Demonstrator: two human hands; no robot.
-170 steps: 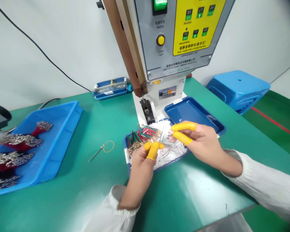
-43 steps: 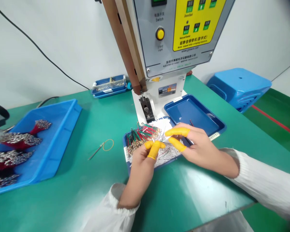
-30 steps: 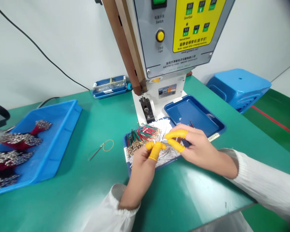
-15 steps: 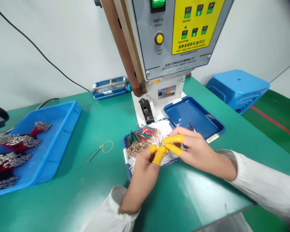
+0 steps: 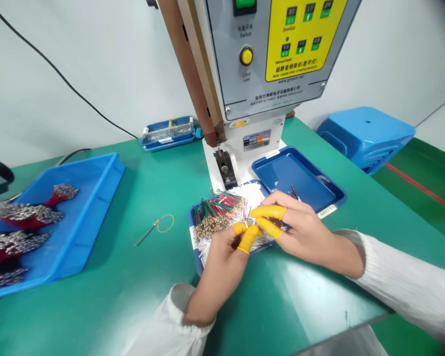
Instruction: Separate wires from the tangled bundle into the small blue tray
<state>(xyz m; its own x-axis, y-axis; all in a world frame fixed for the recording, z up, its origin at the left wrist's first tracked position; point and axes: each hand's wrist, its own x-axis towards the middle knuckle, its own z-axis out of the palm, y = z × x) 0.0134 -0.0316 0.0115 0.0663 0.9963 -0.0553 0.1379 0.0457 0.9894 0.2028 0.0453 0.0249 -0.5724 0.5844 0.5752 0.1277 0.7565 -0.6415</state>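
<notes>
My left hand (image 5: pixel 228 262) and my right hand (image 5: pixel 304 235) meet fingertip to fingertip above a blue tray (image 5: pixel 198 260). Yellow covers wrap the thumb and forefinger of each. Both are closed in a pinch, with small thin pieces between them that are too small to make out. Under and behind them, the tray holds a bundle of red and green wires (image 5: pixel 222 205) with gold-coloured ends, and many thin white pieces (image 5: pixel 254 194). Just behind the tray is the black crimping part (image 5: pixel 225 168) of a grey and white machine (image 5: pixel 257 104).
A second blue tray (image 5: pixel 292 173) with a few wires lies behind my right hand. At the left, a large blue bin (image 5: pixel 83 217) holds wire bundles. A thin wire loop (image 5: pixel 165 223) lies mid-table. Farther back are a small tray (image 5: pixel 168 141) and a blue stool (image 5: pixel 369 131).
The fingertips have shifted very slightly, still pinched together over the tray. The camera view has moved a little. Nothing else has visibly changed.
</notes>
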